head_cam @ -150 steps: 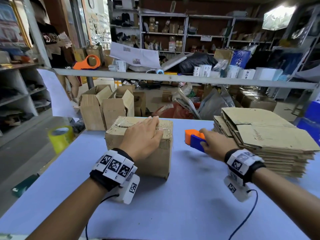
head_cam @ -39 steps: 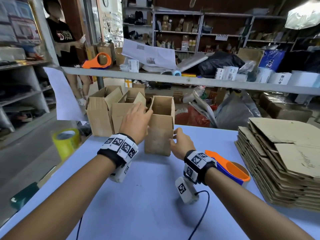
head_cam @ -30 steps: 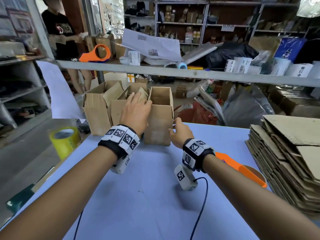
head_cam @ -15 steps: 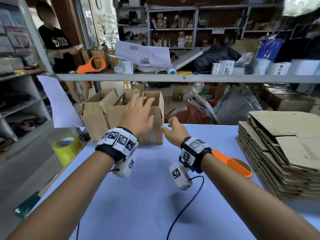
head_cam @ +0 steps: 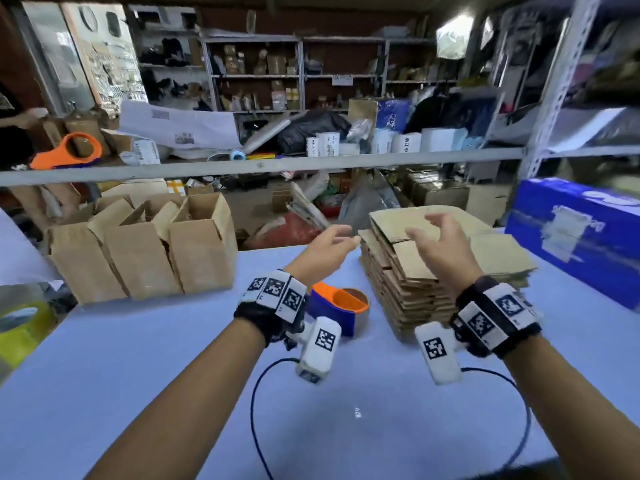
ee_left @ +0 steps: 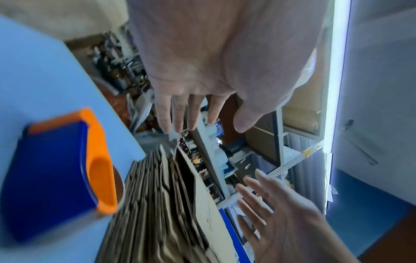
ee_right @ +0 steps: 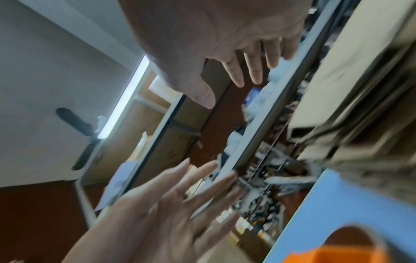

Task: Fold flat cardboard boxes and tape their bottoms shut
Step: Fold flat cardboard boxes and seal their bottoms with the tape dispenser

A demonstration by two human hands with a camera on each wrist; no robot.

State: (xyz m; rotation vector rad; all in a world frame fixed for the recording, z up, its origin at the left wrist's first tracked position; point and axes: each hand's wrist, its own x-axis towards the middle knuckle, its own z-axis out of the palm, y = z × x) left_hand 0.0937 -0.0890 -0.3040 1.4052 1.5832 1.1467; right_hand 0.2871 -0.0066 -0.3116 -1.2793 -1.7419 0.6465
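Note:
A stack of flat cardboard boxes (head_cam: 408,275) lies on the blue table (head_cam: 173,358), right of centre. My left hand (head_cam: 341,239) hovers at the stack's left edge with straight fingers, holding nothing. Over the stack's top sheet my right hand (head_cam: 427,228) hangs open and empty too. An orange and blue tape dispenser (head_cam: 341,306) stands on the table below the left wrist. Three folded boxes (head_cam: 145,258) stand upright at the far left edge. The left wrist view shows the left hand (ee_left: 209,122), the right hand (ee_left: 281,213), the stack (ee_left: 157,204) and the dispenser (ee_left: 58,174).
A large blue carton (head_cam: 581,237) lies at the table's right side. A yellow tape roll (head_cam: 17,327) sits off the left edge. A grey shelf rail (head_cam: 277,164) crosses above the table's far edge, with another orange dispenser (head_cam: 65,152) on it.
Both hands let go of the third folded box, left beside the other two, and swung right to the flat stack. My view has turned right with them.

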